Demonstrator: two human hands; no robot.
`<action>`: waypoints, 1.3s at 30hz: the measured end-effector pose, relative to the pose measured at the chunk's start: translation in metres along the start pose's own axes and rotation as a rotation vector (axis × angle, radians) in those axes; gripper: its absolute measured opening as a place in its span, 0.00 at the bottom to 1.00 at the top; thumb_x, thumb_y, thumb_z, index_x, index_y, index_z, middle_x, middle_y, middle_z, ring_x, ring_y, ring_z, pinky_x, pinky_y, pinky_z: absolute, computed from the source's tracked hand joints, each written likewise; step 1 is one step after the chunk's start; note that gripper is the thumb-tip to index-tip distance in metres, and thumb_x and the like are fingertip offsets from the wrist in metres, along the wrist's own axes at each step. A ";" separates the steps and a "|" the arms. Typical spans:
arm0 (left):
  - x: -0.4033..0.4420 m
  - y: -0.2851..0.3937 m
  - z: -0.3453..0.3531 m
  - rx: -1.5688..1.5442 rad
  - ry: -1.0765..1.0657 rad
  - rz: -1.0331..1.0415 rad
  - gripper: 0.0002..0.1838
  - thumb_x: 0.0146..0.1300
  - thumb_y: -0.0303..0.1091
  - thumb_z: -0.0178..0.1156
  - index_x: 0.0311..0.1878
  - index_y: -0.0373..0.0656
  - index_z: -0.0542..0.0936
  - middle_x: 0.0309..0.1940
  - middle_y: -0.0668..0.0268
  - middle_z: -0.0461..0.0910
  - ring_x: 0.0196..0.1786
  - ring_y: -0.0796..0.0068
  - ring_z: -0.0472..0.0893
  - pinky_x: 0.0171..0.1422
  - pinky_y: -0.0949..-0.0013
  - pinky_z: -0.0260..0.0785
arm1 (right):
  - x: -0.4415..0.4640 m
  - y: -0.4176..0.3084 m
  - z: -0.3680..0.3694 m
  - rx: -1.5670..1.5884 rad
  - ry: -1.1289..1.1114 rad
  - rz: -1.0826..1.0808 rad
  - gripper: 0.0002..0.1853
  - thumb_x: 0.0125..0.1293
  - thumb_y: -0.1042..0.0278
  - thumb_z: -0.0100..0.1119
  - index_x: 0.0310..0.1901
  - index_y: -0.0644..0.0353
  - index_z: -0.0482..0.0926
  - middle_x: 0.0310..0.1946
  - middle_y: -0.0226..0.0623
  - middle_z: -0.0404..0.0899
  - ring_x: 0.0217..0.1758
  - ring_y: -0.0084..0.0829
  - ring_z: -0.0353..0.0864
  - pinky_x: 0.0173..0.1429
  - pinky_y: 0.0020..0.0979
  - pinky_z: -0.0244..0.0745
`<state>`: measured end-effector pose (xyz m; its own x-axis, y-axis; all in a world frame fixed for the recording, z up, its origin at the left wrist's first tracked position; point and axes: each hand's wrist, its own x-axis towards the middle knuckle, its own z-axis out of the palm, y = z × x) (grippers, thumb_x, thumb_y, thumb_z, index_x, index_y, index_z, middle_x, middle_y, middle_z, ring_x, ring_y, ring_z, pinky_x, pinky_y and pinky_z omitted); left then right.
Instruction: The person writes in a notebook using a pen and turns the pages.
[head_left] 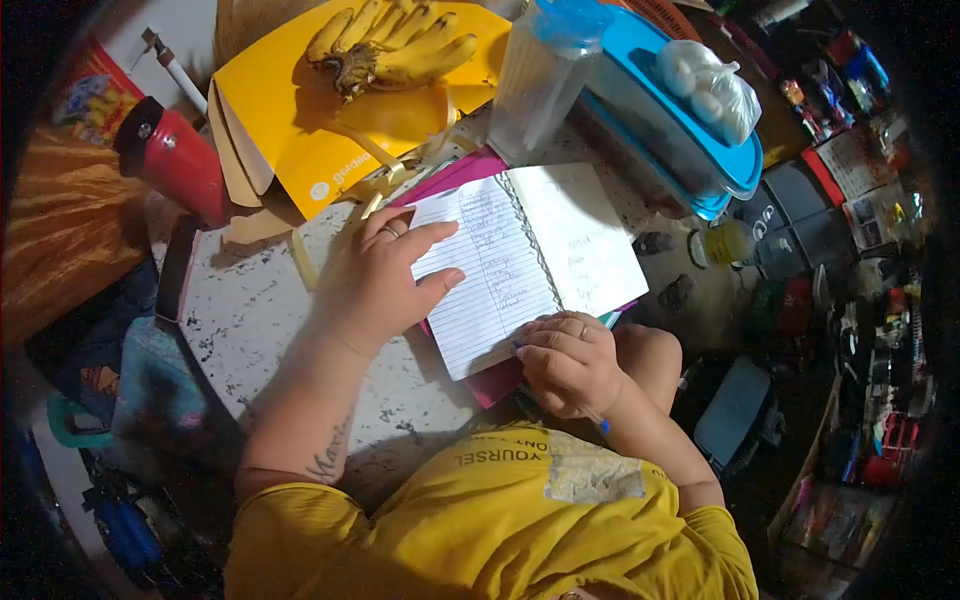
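Observation:
An open notebook [480,300] with lined pages and handwriting lies on the marbled table, over a magenta cover or folder [490,385]. My left hand [395,270] rests at the left page's edge, its fingers spread and a ring on one of them. Near the lower edge of the notebook, my right hand [570,365] is curled round a pen, whose blue end [604,427] sticks out below the palm. The pen's tip is hidden by my fingers.
Bananas [400,50] lie on a yellow folder [290,130] beyond the notebook. A red tumbler [180,160] stands at the left. Behind are a clear pitcher [540,90] and a blue-lidded container [640,60] bearing a plastic bag of eggs [710,90].

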<state>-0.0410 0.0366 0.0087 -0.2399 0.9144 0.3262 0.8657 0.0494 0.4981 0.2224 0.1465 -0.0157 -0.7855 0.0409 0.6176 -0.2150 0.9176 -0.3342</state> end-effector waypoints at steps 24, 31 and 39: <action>-0.007 -0.004 0.009 0.013 -0.120 0.014 0.39 0.51 0.42 0.79 0.69 0.46 0.79 0.64 0.51 0.81 0.74 0.46 0.66 0.81 0.49 0.54 | -0.012 0.028 -0.013 1.440 1.210 1.024 0.07 0.71 0.62 0.62 0.43 0.54 0.76 0.33 0.34 0.78 0.36 0.31 0.78 0.38 0.33 0.76; -0.005 -0.002 0.005 0.039 -0.171 -0.016 0.40 0.52 0.42 0.79 0.70 0.47 0.78 0.65 0.52 0.81 0.75 0.45 0.64 0.81 0.47 0.53 | -0.016 0.029 -0.009 1.239 0.995 0.954 0.08 0.72 0.65 0.62 0.43 0.58 0.76 0.30 0.37 0.78 0.33 0.31 0.78 0.38 0.33 0.77; -0.005 0.000 0.007 0.017 -0.152 0.005 0.39 0.53 0.41 0.79 0.70 0.46 0.78 0.64 0.49 0.81 0.74 0.42 0.65 0.82 0.45 0.53 | -0.021 0.015 0.006 0.689 0.471 0.752 0.07 0.74 0.74 0.60 0.48 0.65 0.75 0.42 0.35 0.78 0.41 0.24 0.75 0.49 0.28 0.72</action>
<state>-0.0366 0.0348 0.0017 -0.1677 0.9648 0.2027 0.8742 0.0505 0.4828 0.2318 0.1571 -0.0381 -0.5843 0.7714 0.2521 -0.1684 0.1886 -0.9675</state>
